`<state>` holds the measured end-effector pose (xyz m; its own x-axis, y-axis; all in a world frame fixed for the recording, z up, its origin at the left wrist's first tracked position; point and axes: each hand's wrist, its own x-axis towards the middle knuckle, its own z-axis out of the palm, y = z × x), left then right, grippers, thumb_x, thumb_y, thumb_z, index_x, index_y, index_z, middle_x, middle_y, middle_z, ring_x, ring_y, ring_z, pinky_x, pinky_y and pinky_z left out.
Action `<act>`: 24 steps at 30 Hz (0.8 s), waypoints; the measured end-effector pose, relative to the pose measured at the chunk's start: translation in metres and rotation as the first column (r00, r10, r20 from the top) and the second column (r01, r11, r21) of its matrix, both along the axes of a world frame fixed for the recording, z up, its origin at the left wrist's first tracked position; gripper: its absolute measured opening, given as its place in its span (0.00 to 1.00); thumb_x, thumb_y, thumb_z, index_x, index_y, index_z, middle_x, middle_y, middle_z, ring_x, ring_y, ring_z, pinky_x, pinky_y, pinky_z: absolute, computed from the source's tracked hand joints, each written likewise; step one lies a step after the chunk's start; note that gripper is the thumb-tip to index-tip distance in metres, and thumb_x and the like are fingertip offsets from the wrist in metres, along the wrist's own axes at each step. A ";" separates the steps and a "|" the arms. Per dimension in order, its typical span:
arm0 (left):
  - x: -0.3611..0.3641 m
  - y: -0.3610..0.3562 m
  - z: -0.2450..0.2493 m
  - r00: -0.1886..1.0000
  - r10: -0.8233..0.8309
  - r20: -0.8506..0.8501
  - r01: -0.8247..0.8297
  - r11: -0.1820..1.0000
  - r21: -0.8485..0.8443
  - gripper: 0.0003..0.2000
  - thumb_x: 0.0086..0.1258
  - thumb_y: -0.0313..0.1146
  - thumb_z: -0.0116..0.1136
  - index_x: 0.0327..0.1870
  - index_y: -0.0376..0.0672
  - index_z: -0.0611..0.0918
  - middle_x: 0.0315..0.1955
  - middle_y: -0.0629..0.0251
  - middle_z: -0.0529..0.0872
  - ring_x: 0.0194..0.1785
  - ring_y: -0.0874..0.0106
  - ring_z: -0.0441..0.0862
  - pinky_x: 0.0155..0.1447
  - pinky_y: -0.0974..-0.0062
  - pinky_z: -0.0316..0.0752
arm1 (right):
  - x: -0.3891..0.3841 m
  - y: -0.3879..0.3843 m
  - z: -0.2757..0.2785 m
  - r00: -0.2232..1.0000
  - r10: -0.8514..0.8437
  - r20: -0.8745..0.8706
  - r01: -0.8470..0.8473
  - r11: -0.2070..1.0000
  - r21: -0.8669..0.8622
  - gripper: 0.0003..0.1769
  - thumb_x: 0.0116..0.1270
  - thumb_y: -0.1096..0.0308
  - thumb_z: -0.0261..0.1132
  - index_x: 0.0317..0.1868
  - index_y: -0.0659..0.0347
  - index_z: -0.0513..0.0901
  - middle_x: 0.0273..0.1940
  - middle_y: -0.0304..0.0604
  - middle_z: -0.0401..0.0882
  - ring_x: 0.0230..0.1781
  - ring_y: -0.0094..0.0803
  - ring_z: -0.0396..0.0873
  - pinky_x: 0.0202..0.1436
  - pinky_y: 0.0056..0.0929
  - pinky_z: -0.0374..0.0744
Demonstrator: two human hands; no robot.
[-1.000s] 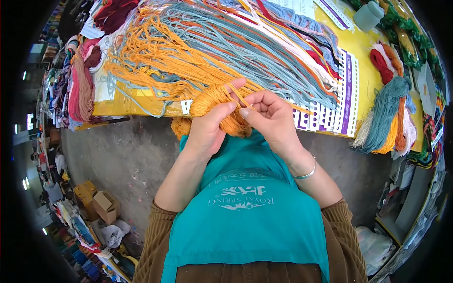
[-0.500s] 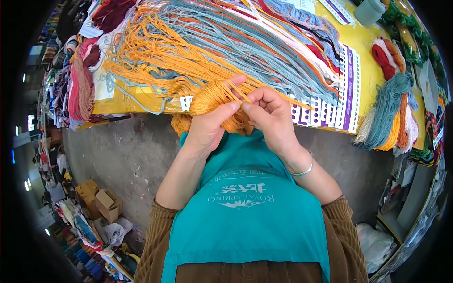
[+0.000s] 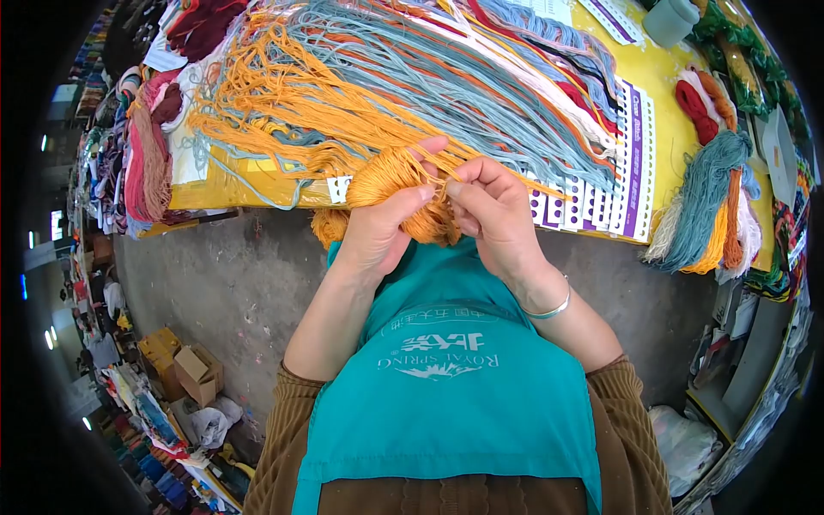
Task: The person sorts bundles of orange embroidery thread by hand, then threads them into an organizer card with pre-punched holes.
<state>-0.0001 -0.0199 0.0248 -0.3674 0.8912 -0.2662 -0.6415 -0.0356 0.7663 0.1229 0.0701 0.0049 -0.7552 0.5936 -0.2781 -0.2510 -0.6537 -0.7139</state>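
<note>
My left hand [image 3: 386, 219] is closed around a thick skein of orange-yellow thread [image 3: 382, 178], its thumb pressed on the strands. Part of the skein hangs below the table edge. Right beside it, my right hand [image 3: 493, 206] pinches a thin orange strand between thumb and fingertips, close to the skein's right side. Behind both hands, long orange threads [image 3: 300, 103] lie across the table over blue-grey threads [image 3: 481, 94]. Their right ends reach white punched cards [image 3: 635, 163] with purple bands.
The yellow table [image 3: 661, 86] carries a grey-green cup [image 3: 671, 21] at the back right. Teal thread hanks [image 3: 712, 189] hang over its right edge, pink and brown hanks [image 3: 148, 163] over its left. Cardboard boxes [image 3: 197, 373] sit on the floor at left.
My right fingertips have shifted slightly left and down towards the skein, drawing the pinched strand with them. My left hand stays nearly still around the skein.
</note>
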 end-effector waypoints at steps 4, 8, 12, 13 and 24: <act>0.003 0.002 0.003 1.000 0.000 0.004 0.000 1.000 -0.006 0.25 0.66 0.21 0.55 0.67 0.36 0.71 0.41 0.70 0.77 0.47 0.80 0.75 0.56 0.79 0.72 | -0.001 -0.001 0.002 1.000 -0.014 -0.007 0.015 0.997 0.078 0.03 0.68 0.75 0.62 0.36 0.60 0.75 0.23 0.28 0.72 0.18 0.10 0.61 0.19 0.15 0.56; -0.002 -0.001 -0.005 0.998 -0.047 -0.029 0.048 0.998 0.047 0.26 0.65 0.20 0.55 0.67 0.37 0.70 0.40 0.69 0.77 0.46 0.79 0.75 0.56 0.79 0.72 | -0.001 -0.002 0.004 1.000 -0.007 0.004 0.006 0.993 0.119 0.02 0.68 0.74 0.62 0.37 0.61 0.76 0.25 0.28 0.74 0.20 0.10 0.62 0.21 0.14 0.58; 0.001 0.000 -0.001 0.999 -0.031 -0.018 0.031 0.999 0.030 0.26 0.66 0.19 0.54 0.67 0.37 0.70 0.40 0.69 0.77 0.45 0.79 0.75 0.54 0.80 0.72 | 0.001 -0.002 0.001 1.000 -0.003 0.014 0.003 0.998 0.056 0.02 0.69 0.74 0.62 0.37 0.61 0.76 0.25 0.28 0.73 0.19 0.10 0.61 0.20 0.14 0.57; 0.002 0.000 0.000 1.000 -0.025 -0.014 0.026 0.999 0.024 0.26 0.66 0.19 0.54 0.67 0.37 0.70 0.40 0.70 0.77 0.45 0.80 0.74 0.54 0.80 0.72 | 0.001 -0.002 0.000 1.000 -0.008 0.018 0.007 0.999 0.044 0.03 0.69 0.74 0.62 0.37 0.61 0.76 0.25 0.28 0.74 0.19 0.10 0.61 0.20 0.14 0.57; 0.001 0.000 -0.009 0.999 0.037 -0.001 -0.037 0.999 0.025 0.20 0.71 0.23 0.51 0.64 0.35 0.73 0.45 0.67 0.80 0.51 0.77 0.77 0.59 0.75 0.72 | 0.007 0.008 0.003 0.999 0.041 -0.009 -0.042 0.988 -0.148 0.03 0.67 0.72 0.62 0.38 0.61 0.76 0.24 0.32 0.74 0.17 0.14 0.61 0.19 0.15 0.56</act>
